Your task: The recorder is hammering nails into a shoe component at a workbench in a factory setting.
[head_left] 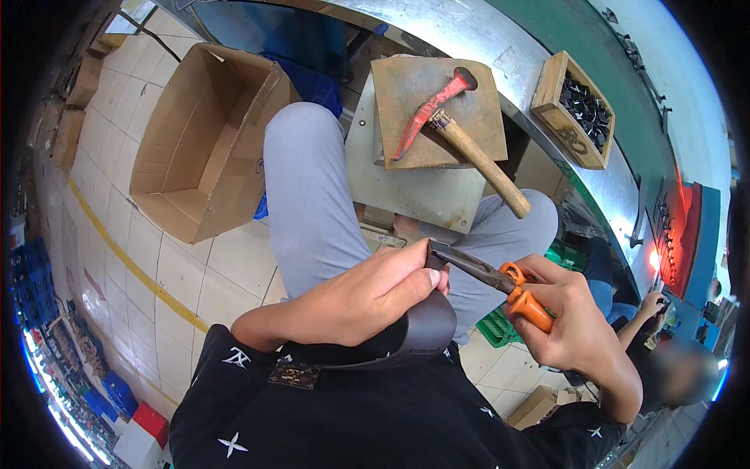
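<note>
My left hand is closed around a dark, glossy strap that looks like a belt, bent in a curve against my black shirt. Its fingers pinch the strap's upper end. My right hand grips a long-jawed hand tool with orange handles, either pliers or shears. The dark metal jaws reach left to the end of the strap at my left fingertips. Whether they are closed on it is hidden. Beyond my knees, a hammer with a red head and wooden handle lies on a brown block.
An open cardboard box stands on the tiled floor left of my legs. A wooden tray of small dark parts rests on the metal bench edge. Another person sits at the right, near a red-glowing heater. A green crate is below my right arm.
</note>
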A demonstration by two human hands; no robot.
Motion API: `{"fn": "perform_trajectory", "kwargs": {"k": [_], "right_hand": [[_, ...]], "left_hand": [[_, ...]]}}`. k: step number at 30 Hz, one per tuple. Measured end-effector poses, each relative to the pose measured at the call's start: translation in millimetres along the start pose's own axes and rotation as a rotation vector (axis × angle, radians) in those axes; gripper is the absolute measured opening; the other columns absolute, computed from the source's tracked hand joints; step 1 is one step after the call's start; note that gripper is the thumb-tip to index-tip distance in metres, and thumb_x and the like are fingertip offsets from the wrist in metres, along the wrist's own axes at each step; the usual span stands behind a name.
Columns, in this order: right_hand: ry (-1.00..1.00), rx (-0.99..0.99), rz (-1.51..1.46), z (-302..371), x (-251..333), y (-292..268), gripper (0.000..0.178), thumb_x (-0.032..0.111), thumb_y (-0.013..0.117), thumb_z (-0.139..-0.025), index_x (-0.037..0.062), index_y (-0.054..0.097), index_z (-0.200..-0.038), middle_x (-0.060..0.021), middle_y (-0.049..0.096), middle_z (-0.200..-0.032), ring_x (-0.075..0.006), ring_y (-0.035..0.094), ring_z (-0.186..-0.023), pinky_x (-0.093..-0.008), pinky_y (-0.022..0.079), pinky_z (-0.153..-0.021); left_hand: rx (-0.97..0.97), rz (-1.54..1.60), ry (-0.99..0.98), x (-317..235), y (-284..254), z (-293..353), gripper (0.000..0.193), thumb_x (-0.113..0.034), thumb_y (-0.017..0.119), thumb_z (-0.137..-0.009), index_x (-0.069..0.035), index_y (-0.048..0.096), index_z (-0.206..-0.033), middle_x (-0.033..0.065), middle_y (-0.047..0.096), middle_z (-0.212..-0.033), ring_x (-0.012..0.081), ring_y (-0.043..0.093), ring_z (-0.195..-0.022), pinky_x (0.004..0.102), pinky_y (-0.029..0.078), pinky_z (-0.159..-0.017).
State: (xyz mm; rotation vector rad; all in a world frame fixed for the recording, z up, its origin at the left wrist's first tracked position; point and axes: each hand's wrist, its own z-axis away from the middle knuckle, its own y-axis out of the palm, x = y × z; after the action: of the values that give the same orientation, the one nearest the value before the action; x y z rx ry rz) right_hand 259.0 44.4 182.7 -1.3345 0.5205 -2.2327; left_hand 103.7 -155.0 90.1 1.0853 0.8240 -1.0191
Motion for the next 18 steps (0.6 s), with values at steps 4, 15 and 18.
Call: {"fn": "perform_trajectory", "kwargs": {"k": [4, 15, 18], "right_hand": [[0.030, 0.024, 0.046, 0.0, 4.8, -1.9, 0.013, -0.002, 0.065, -0.071, -0.0059, 0.067, -0.083, -0.0213, 0.061, -0.099, -0.0349, 0.062, -0.082, -0.0371, 0.052, -0.073], [-0.103, -0.177, -0.099, 5.9, -75.0, -61.2, 0.023, 0.018, 0.072, -0.080, -0.0008, 0.065, -0.091, -0.0119, 0.061, -0.113, -0.0208, 0.061, -0.098, -0.0316, 0.047, -0.087], [0.138, -0.556, -0.038, 16.4, -133.3, -85.2, 0.033, 0.019, 0.063, -0.093, -0.0036, 0.061, -0.117, -0.0055, 0.063, -0.110, -0.0106, 0.058, -0.091, -0.0253, 0.045, -0.087]], "left_hand": [[-0.007, -0.051, -0.006, 0.5, 0.0, -0.2, 0.025, -0.021, 0.038, -0.103, 0.000, 0.052, -0.106, 0.0100, 0.061, -0.100, 0.0189, 0.055, -0.095, 0.0319, 0.042, -0.090], [0.117, 0.288, 0.019, -6.4, 0.6, 2.9, 0.019, -0.021, 0.041, -0.101, -0.004, 0.049, -0.105, 0.0117, 0.058, -0.104, 0.0163, 0.051, -0.097, 0.0313, 0.041, -0.090], [0.103, 0.385, -0.130, -10.8, 1.8, 4.1, 0.020, -0.023, 0.042, -0.101, -0.005, 0.049, -0.107, 0.0112, 0.058, -0.105, 0.0151, 0.050, -0.098, 0.0307, 0.040, -0.090]]}}
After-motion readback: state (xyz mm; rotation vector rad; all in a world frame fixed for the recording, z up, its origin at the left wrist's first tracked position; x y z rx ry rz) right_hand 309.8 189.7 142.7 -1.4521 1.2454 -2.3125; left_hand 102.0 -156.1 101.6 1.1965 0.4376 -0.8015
